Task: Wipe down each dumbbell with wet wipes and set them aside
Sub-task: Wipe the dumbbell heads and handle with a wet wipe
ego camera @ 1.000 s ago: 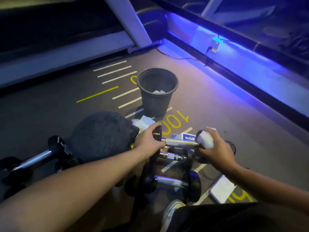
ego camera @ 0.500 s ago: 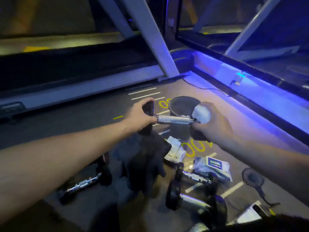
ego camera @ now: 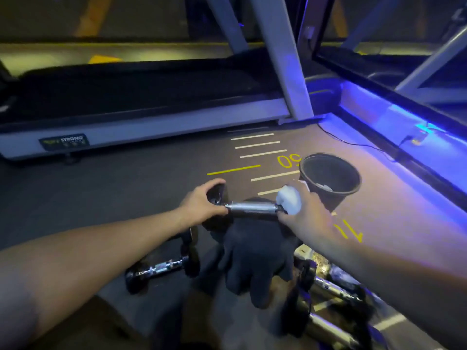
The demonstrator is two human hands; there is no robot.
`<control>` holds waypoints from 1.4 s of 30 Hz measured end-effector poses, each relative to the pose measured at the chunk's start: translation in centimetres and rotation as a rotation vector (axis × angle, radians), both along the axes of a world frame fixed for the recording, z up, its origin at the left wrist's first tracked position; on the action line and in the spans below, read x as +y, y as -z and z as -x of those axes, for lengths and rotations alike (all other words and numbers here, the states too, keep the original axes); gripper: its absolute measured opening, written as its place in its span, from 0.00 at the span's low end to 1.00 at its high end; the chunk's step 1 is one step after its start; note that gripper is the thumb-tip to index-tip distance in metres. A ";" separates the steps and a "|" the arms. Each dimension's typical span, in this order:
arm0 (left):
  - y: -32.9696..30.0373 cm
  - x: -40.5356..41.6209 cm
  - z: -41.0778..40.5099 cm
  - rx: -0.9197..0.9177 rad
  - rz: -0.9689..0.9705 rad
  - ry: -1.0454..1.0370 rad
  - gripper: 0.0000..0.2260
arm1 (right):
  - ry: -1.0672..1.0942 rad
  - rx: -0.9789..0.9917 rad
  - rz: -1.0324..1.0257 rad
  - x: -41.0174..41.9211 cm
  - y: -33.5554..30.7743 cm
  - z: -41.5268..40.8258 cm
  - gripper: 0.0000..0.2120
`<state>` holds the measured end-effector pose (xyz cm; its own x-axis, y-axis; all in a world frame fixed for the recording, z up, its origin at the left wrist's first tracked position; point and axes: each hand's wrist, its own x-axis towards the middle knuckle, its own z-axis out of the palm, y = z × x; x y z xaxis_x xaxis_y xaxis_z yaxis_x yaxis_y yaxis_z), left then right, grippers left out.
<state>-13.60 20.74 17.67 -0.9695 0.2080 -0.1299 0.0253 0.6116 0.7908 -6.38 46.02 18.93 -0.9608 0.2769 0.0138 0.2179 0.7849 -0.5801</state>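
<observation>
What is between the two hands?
The shiny metal handle of the held dumbbell runs between the left hand and the right hand, which holds a white wipe. The head view shows it.

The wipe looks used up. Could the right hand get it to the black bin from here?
Probably yes. The right hand holds the wipe at the dumbbell end, and the open bin stands just beyond, nothing between.

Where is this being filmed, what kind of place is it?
Most likely a gym: a treadmill stands behind, chrome-handled dumbbells lie on a dark floor with painted distance markings, and blue strip lighting runs along the wall.
</observation>
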 end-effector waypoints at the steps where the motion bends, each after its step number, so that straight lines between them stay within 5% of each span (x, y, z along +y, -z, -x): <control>1: 0.2 -0.1 0.0 -0.015 0.011 0.009 0.40 | 0.001 -0.008 0.005 0.0 0.0 0.1 0.31; 20: -0.8 1.9 2.5 0.156 0.116 0.094 0.33 | 0.047 -0.009 0.106 3.4 1.4 1.2 0.32; 32: 1.2 -1.8 4.4 -0.226 -0.112 0.410 0.64 | 0.000 -0.018 0.095 3.1 0.2 0.5 0.32; 42: 2.4 -1.4 4.4 -0.343 -0.264 0.376 0.61 | 0.021 -0.005 0.117 3.2 0.6 0.7 0.33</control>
